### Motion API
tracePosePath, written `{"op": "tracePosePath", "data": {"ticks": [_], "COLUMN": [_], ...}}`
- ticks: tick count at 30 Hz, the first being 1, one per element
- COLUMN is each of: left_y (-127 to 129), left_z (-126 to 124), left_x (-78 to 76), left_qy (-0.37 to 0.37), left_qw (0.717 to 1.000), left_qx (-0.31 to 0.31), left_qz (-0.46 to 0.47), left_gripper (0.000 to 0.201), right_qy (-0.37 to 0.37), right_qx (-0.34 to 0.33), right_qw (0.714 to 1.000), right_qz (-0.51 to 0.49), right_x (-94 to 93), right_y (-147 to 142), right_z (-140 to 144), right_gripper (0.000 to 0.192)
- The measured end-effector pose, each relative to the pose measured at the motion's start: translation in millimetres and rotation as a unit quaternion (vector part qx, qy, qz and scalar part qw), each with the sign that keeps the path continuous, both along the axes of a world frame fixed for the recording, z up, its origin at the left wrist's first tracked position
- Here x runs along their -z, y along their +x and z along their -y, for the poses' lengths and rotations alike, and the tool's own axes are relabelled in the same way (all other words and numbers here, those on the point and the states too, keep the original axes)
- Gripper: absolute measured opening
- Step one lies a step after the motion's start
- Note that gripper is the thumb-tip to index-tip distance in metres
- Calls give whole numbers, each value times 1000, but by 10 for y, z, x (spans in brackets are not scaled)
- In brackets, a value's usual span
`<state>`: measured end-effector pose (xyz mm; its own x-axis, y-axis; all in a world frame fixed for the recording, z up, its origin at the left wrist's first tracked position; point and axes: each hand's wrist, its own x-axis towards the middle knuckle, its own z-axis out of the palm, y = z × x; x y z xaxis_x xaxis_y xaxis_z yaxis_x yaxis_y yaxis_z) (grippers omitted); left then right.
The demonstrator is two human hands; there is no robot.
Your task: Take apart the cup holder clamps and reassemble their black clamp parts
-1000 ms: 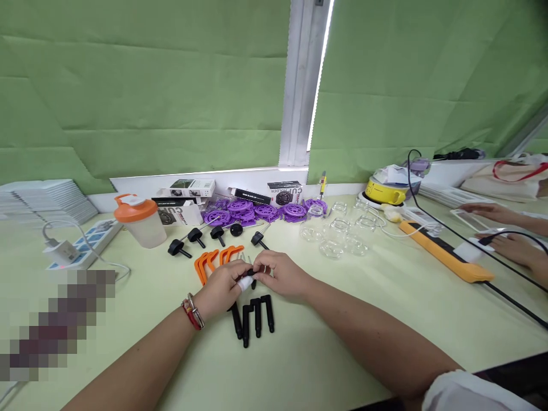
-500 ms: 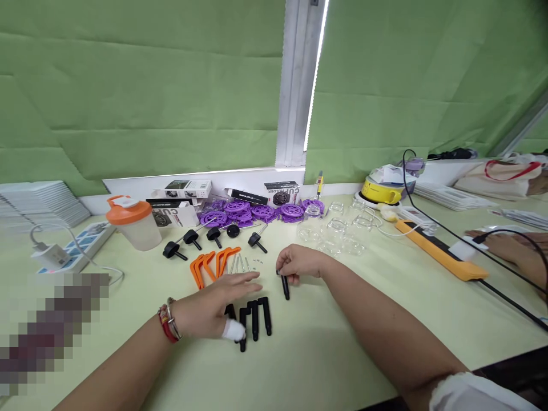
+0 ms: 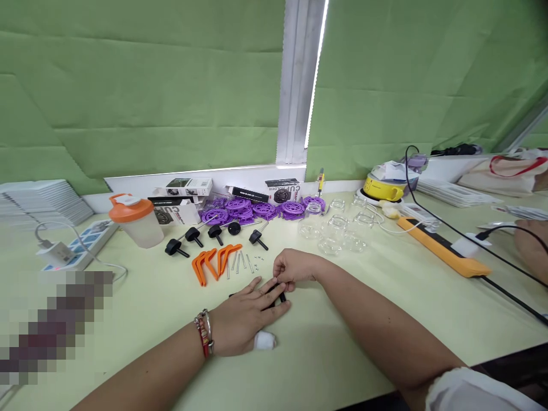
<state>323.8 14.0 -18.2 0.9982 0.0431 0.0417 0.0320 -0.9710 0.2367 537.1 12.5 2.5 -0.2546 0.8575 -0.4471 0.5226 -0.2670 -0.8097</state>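
Where the black pegs (image 3: pixel 280 295) lie on the worktop (image 3: pixel 342 319), mostly hidden, I see my left hand (image 3: pixel 244 322) spread flat over them; right hand (image 3: pixel 293 268) pinches one peg's end. Orange brackets (image 3: pixel 214 262) sit just beyond.

Left hand (image 3: pixel 244 322) flat over black pegs (image 3: pixel 280 297), right hand (image 3: pixel 293 267) pinching one, orange brackets (image 3: pixel 214 261) beside

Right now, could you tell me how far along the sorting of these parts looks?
Sorted into groups: orange plastic brackets, purple plastic wheels. In hand: the left hand lies flat over the black plastic pegs; the right hand pinches one. Left: loose metal screws, black knobbed bolts.
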Motion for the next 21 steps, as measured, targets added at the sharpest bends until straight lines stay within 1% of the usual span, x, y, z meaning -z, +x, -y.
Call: {"op": "tracePosePath", "data": {"ticks": [5,9,12,17,21], "left_y": [35,37,35,7,-20], "left_z": [-32,-57,-87,-112,-102], "left_x": [-8,-12,2,9,-2], "left_qy": [4,7,3,-4,-14], "left_qw": [1000,1000,1000,999,999], "left_qx": [-9,-18,-27,-35,-26], "left_qz": [-5,-15,-5,3,23], "left_gripper": [62,61,60,59,58], "right_qy": [4,7,2,7,11], "right_qx": [7,33,48,38,26], "right_qw": [1000,999,998,999,999], "right_qz": [-16,-19,-37,-34,-18], "right_x": [44,73,84,109,154], "right_y": [21,15,6,35,59], "right_z": [-31,-57,-66,-69,-80], "right_gripper": [12,12,12,11,9]}}
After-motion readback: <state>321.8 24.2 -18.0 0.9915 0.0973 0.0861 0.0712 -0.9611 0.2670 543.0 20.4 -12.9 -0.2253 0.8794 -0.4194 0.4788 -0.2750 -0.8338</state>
